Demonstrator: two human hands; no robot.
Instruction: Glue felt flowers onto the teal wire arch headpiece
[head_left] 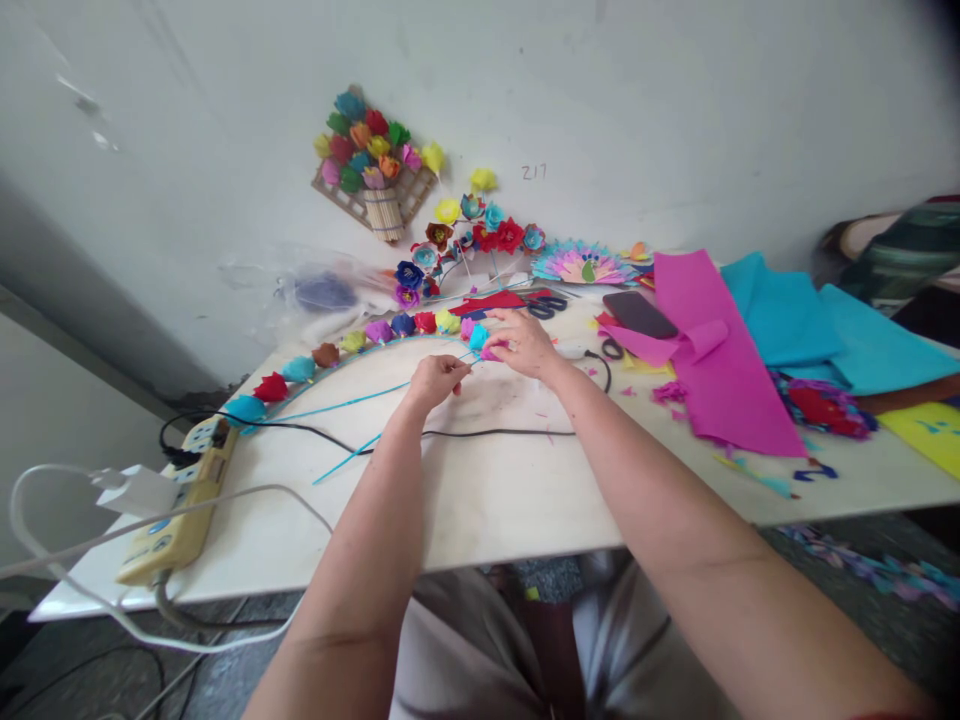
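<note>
A garland of colourful paper flowers [379, 331] curves across the table from the power strip to my hands. My left hand [436, 382] pinches a thin blue paper strip [341, 402] between thumb and fingertips; its long tail trails left over the tabletop. Close beside it, my right hand [525, 345] has its fingers curled around the garland's near end, at a magenta flower [491, 351] next to a turquoise flower [478, 337]. The fingers partly cover the magenta flower. A second loose length of blue strip [346, 460] sticks out below my left wrist.
A yellow power strip [184, 510] with white and black cables sits at the left. On the right lie magenta crepe paper [731, 370], turquoise sheets [787, 310], a phone [639, 314] and scraps. Scissors [547, 306] and paper flowers [495, 235] are at the back.
</note>
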